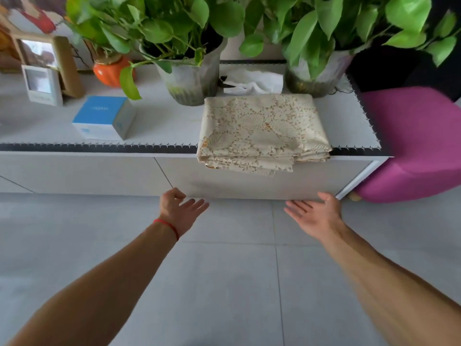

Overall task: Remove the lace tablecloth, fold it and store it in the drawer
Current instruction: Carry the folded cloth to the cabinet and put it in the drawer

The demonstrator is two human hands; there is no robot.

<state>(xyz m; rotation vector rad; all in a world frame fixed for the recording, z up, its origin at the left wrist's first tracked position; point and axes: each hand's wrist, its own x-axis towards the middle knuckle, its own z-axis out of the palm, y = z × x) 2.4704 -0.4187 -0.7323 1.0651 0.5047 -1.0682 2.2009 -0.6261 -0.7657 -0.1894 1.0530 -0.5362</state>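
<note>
Although the lace tablecloth (263, 131) is already folded into a thick cream bundle, it has not yet been stored: it is seen resting on top of the low white cabinet (162, 116), toward the right end of the top, with its near edge hanging a little over the front edge. Removal and folding can therefore be judged as done, while the storing is what is left. The drawer front (262, 182) directly below the bundle is shown closed, so it would have to be pulled out before the cloth can be laid inside. Both hands are held low before that front, near its bottom edge, and nothing is gripped by either. The left hand (180, 208), marked by a red string at the wrist, is spread with loosely curled fingers near the left lower corner of the front; the right hand (314, 212) is held flat and palm up, fingers apart, toward the right lower corner. Whether the fingertips touch the panel cannot be told. No handle is visible, so an underside pull is presumed. Behind the cloth, two potted plants (192, 78) and a crumpled white tissue (254, 82) are placed along the back edge, and a blue box (104, 117) is set toward the left.
</note>
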